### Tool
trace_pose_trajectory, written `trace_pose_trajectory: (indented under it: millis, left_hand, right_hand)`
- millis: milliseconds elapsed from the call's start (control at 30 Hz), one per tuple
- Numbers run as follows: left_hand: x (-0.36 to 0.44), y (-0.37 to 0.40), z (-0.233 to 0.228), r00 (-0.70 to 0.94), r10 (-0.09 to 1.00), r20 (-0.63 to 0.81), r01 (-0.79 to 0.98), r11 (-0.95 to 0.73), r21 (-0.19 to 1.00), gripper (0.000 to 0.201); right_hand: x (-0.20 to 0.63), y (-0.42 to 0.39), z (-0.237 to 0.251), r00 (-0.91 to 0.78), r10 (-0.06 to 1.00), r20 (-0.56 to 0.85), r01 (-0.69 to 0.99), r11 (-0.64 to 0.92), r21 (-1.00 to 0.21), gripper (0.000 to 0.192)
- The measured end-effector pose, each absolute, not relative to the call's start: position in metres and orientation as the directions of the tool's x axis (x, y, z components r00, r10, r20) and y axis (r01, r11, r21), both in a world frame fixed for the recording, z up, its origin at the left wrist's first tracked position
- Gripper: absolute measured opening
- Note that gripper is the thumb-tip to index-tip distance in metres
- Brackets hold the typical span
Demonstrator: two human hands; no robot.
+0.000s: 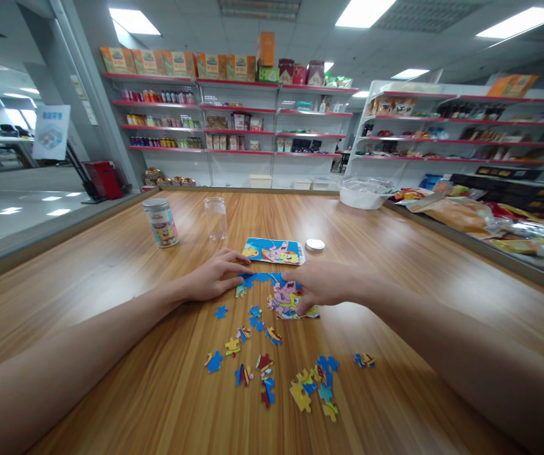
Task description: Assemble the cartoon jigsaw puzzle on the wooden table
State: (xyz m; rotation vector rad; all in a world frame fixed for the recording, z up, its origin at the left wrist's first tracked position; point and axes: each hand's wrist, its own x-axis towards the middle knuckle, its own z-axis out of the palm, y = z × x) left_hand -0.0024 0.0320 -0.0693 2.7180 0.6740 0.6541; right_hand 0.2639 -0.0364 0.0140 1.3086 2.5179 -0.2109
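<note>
A partly joined jigsaw puzzle [287, 297] with a blue, pink and yellow cartoon picture lies flat on the wooden table. My left hand [215, 276] rests at its upper left corner, fingers stretched out and touching the blue edge. On the right side of the puzzle lies my right hand [321, 284], thumb and fingers apart and covering part of it. Just beyond stands no gap to speak of before the picture card [274, 251], which shows a similar cartoon. Loose puzzle pieces [301, 395] are scattered nearer to me, among them a single blue piece [221, 312].
A printed can [162, 224] and a clear plastic jar [216, 219] stand at the left. A silver lid [314, 245] lies right of the card. Farther back is a white bowl [364, 194], with packaged snacks [461, 215] to its right. Stocked shelves [238, 129] line the wall.
</note>
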Motion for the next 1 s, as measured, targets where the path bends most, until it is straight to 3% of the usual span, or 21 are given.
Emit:
trace_pose_trajectory:
  millis: [200, 300, 400, 600, 700, 800, 867, 1000]
  left_hand:
    - [-0.001, 0.029, -0.068, 0.789, 0.494, 0.365, 0.375, -0.858, 0.351, 0.029]
    - [0.001, 0.028, -0.066, 0.737, 0.531, 0.419, 0.404, -0.842, 0.356, 0.036]
    - [0.003, 0.028, -0.066, 0.715, 0.581, 0.387, 0.485, -0.812, 0.323, 0.044]
    - [0.004, 0.030, -0.068, 0.710, 0.644, 0.284, 0.591, -0.765, 0.258, 0.041]
    - [0.004, 0.029, -0.066, 0.716, 0.635, 0.290, 0.583, -0.773, 0.252, 0.039]
    - [0.005, 0.026, -0.063, 0.724, 0.620, 0.302, 0.566, -0.785, 0.251, 0.037]
    - [0.006, 0.024, -0.062, 0.729, 0.608, 0.314, 0.553, -0.794, 0.253, 0.036]
    - [0.006, 0.024, -0.062, 0.734, 0.591, 0.336, 0.538, -0.807, 0.245, 0.035]
  right_hand:
    - [0.272, -0.029, 0.015, -0.574, 0.766, -0.288, 0.802, 0.597, -0.011, 0.046]
    - [0.278, -0.020, 0.016, -0.622, 0.765, -0.163, 0.777, 0.630, -0.010, 0.041]
    - [0.283, -0.008, 0.006, -0.583, 0.813, 0.009, 0.811, 0.581, 0.071, 0.028]
    - [0.292, 0.015, -0.030, -0.653, 0.754, 0.071, 0.750, 0.630, 0.199, 0.028]
    - [0.296, 0.019, -0.044, -0.634, 0.747, 0.201, 0.771, 0.629, 0.099, 0.030]
    - [0.301, 0.019, -0.055, -0.518, 0.782, 0.346, 0.801, 0.585, -0.123, 0.032]
    - [0.303, 0.021, -0.061, -0.461, 0.806, 0.372, 0.784, 0.566, -0.256, 0.035]
    - [0.304, 0.022, -0.064, -0.438, 0.805, 0.400, 0.763, 0.568, -0.307, 0.038]
